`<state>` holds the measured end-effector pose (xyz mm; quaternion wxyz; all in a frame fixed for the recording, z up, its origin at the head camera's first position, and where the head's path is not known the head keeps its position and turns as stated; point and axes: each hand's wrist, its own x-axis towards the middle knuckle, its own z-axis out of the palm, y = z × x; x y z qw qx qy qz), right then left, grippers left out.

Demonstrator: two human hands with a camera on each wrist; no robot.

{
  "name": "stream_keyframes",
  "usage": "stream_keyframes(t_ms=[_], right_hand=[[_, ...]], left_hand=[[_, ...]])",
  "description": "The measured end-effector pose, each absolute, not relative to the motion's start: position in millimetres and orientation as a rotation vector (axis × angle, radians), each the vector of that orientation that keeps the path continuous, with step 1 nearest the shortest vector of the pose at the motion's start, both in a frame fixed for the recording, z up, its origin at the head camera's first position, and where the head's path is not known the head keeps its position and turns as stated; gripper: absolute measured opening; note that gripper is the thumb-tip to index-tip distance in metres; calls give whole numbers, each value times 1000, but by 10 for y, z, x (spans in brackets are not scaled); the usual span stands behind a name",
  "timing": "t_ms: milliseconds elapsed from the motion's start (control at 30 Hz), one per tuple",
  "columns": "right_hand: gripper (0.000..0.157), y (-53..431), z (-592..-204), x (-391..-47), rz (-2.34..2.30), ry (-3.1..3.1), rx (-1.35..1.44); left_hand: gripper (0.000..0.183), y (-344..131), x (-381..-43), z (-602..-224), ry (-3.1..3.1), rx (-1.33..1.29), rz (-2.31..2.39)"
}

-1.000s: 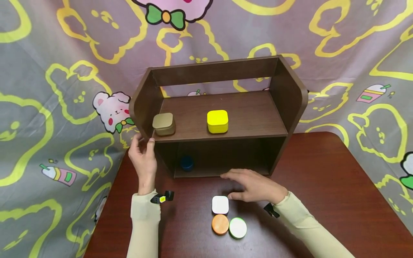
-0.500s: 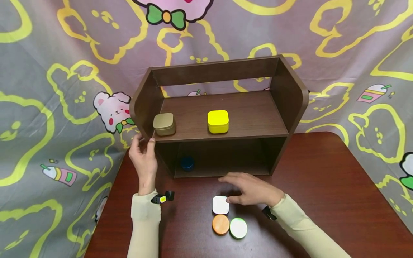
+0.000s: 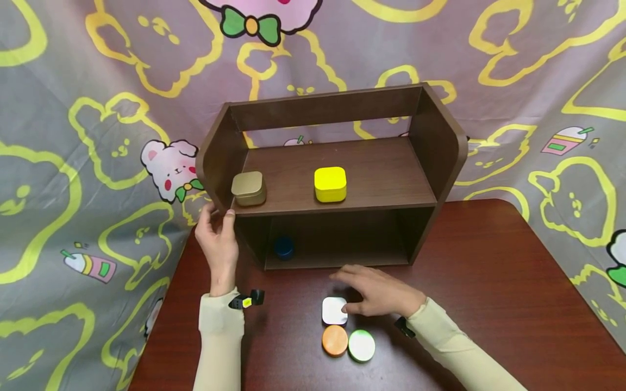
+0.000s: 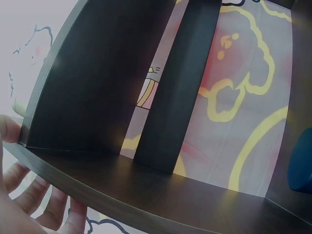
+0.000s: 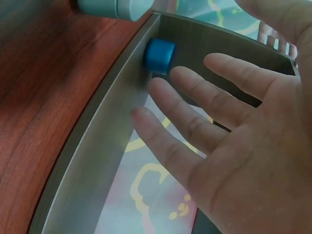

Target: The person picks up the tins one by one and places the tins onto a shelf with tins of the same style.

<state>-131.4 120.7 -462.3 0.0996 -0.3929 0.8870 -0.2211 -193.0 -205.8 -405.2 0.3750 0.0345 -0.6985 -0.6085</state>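
My left hand (image 3: 217,239) grips the left side panel of a dark brown two-tier shelf (image 3: 386,163), thumb on the inner side and fingers outside. In the left wrist view those fingers (image 4: 53,209) wrap the panel's edge. My right hand (image 3: 379,293), fingers extended, is over the table just in front of the shelf. Its thumb overlaps the right edge of a white square tin (image 3: 333,310) in the head view; contact cannot be told. An orange round tin (image 3: 335,341) and a white-topped, green-rimmed round tin (image 3: 362,346) sit directly in front of it.
On the upper tier stand a gold square tin (image 3: 249,189) at the left and a yellow square tin (image 3: 330,184) near the middle. A blue round tin (image 3: 283,247) is at the lower tier's left. Patterned cloth (image 3: 122,136) hangs behind the table (image 3: 489,271).
My right hand has shifted slightly left and nearer to me, bringing its thumb over the white tin's edge. The left hand stays on the shelf panel.
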Motion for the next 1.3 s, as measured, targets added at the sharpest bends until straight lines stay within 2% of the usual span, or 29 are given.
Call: stream_keyframes(t_ms=[800,1300], right_hand=[[69,1158,-4820,-1269,-630,2550,-1034],[69,1112,-4941,-1277,-682,2493,-1134]], left_hand=[[25,-2040,-1925,-4030,-1754,82,-1567],[25,-2040,-1927,-4043,-1766,98,-1543]])
